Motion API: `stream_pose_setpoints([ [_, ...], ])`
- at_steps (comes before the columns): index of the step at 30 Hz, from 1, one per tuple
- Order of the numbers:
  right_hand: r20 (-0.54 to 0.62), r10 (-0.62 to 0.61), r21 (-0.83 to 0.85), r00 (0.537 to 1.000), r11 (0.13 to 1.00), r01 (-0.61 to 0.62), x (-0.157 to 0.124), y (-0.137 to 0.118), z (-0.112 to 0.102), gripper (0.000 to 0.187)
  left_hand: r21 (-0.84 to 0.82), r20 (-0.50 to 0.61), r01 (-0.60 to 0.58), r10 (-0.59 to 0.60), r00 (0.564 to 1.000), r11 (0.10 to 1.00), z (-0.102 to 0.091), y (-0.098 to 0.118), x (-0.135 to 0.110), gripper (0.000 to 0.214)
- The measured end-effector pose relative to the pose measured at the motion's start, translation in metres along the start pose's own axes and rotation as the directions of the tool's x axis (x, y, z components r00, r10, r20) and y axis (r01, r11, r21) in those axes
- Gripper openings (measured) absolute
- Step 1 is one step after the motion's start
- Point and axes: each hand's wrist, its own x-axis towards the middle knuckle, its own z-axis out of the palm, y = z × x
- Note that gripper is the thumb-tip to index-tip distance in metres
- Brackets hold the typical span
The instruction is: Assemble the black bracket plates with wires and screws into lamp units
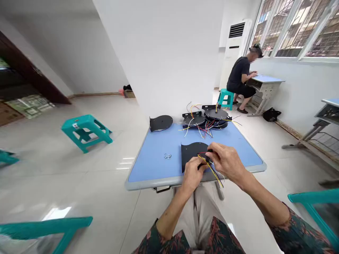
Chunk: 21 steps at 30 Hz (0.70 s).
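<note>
R hand (226, 161) fingers clamped on red wire (203, 152); L hand (192, 173) at blk plate (189, 153), grip unclear. Overpull may damage wire.

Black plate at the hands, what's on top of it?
On the black plate, red and yellow wires show at its right side. The left hand and right hand cover its near right part; what's beneath them is hidden.
</note>
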Motion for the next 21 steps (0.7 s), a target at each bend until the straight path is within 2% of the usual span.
stream_pose_setpoints([
  [6, -0.089, 0.069, -0.132, 0.994, 0.988, -0.08, -0.006, -0.009, 0.006, 0.023, -0.004, -0.007, -0.024, 0.024, 1.0, 1.0, -0.001, 0.001, -0.002, 0.024],
  [8, -0.048, 0.06, -0.077, 0.997, 0.995, -0.064, -0.004, -0.005, 0.003, 0.019, -0.012, -0.018, -0.032, 0.032, 0.999, 0.999, -0.001, 0.0, -0.002, 0.022],
  [11, 0.087, -0.013, 0.075, 0.996, 0.997, 0.007, 0.001, 0.002, -0.004, 0.015, -0.021, -0.018, -0.035, 0.035, 0.999, 0.999, 0.0, -0.001, -0.001, 0.02],
  [14, 0.138, -0.024, 0.098, 0.99, 0.995, 0.01, 0.002, 0.007, -0.005, 0.016, -0.005, -0.01, -0.034, 0.034, 0.999, 0.999, 0.001, -0.002, -0.002, 0.02],
  [21, -0.038, 0.119, -0.103, 0.992, 0.987, -0.123, -0.009, -0.005, 0.012, 0.014, 0.016, -0.021, -0.012, 0.012, 1.0, 1.0, -0.001, 0.003, -0.003, 0.024],
])
